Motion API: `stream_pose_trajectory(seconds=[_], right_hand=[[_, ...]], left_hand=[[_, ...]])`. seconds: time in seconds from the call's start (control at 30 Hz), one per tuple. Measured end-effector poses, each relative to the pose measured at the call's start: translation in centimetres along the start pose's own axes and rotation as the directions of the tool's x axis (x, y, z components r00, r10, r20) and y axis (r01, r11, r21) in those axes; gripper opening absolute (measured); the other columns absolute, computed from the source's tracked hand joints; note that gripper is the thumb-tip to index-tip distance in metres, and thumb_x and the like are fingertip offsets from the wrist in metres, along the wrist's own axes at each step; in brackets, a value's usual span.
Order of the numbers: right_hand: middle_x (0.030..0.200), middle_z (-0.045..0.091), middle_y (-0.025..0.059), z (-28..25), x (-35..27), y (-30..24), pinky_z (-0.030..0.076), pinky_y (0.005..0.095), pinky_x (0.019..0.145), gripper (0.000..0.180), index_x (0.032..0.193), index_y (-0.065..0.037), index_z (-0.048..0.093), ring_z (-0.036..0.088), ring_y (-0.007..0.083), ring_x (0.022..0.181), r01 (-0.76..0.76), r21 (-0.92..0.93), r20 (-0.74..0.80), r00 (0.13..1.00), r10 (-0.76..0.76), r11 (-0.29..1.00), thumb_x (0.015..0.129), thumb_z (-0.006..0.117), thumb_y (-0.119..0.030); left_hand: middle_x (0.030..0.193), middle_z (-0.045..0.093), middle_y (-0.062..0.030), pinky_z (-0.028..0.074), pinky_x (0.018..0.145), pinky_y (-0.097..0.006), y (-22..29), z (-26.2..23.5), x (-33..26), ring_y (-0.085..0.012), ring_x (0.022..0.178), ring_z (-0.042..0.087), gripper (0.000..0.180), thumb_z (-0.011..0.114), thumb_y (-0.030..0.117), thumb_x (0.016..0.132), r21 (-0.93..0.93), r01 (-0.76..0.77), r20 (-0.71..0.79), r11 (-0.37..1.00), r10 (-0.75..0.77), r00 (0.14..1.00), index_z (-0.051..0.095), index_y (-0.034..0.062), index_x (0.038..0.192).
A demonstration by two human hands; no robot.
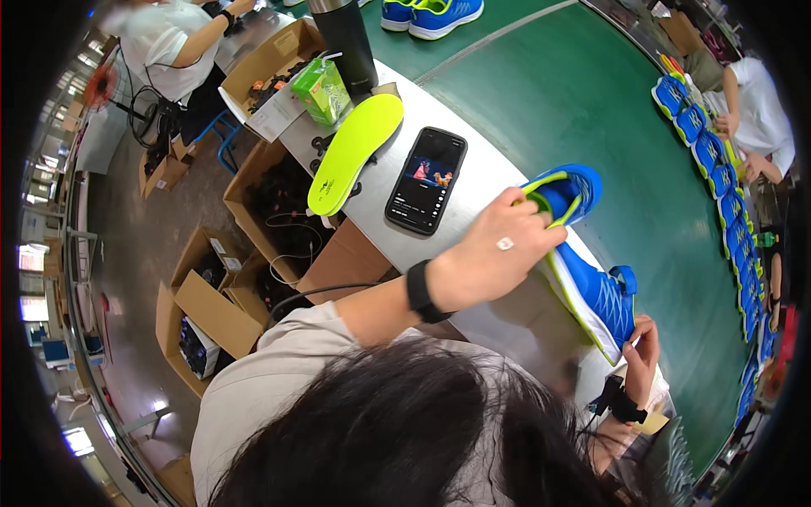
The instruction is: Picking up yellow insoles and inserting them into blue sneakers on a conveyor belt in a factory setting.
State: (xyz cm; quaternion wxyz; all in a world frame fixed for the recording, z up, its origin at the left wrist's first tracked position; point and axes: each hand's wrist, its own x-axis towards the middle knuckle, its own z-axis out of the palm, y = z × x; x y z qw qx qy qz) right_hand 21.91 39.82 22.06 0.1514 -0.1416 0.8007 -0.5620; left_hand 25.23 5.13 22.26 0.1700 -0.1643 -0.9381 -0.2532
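Observation:
A blue sneaker (587, 275) with lime lining and a white sole lies along the bench edge, its opening toward the far side and its toe toward me. My left hand (498, 249), wearing a black wristband and a small white sticker, is closed at the shoe's opening; its fingertips are partly hidden there. At the toe end, my right hand (644, 355) pinches the shoe's edge between thumb and fingers. To the left lies a lime insole (359, 152) on the metal bench top. A black phone (427, 181) with a lit screen rests beside the insole.
A dark tumbler (345, 46), a green drink carton (323, 91) and an open cardboard box (274, 63) stand at the back left. More boxes (207, 296) sit below the bench. A green work surface (541, 101) lies beyond; blue shoes (718, 173) line the right, near another person (756, 114).

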Motion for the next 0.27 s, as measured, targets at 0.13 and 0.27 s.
stream_pose_trajectory(seconds=[0.13,0.27], right_hand=[[0.086,0.034,0.0032,0.1,-0.3,0.9,0.027,0.0249,0.081,0.036,0.085,-0.008,0.040,0.034,0.0161,0.083,0.018,0.095,-0.059,0.998,-0.013,0.995,0.074,0.062,-0.033],[0.087,0.037,0.0036,-2.0,-3.0,1.8,0.028,0.0254,0.082,0.034,0.086,-0.007,0.041,0.035,0.0162,0.085,0.006,0.097,-0.144,0.990,0.008,0.995,0.078,0.061,-0.033]], left_hand=[[0.093,0.061,-0.0078,0.036,0.091,-0.038,2.0,-2.3,-1.5,-0.0238,0.098,0.057,0.051,0.058,-0.004,0.071,-0.076,0.042,0.289,0.996,-0.018,0.957,0.057,0.0075,0.121],[0.118,0.053,-0.0162,0.031,0.100,-0.042,4.4,-0.9,0.1,-0.0329,0.114,0.049,0.057,0.057,-0.003,0.073,-0.114,-0.069,0.258,0.991,0.096,0.961,0.051,0.0075,0.129]])
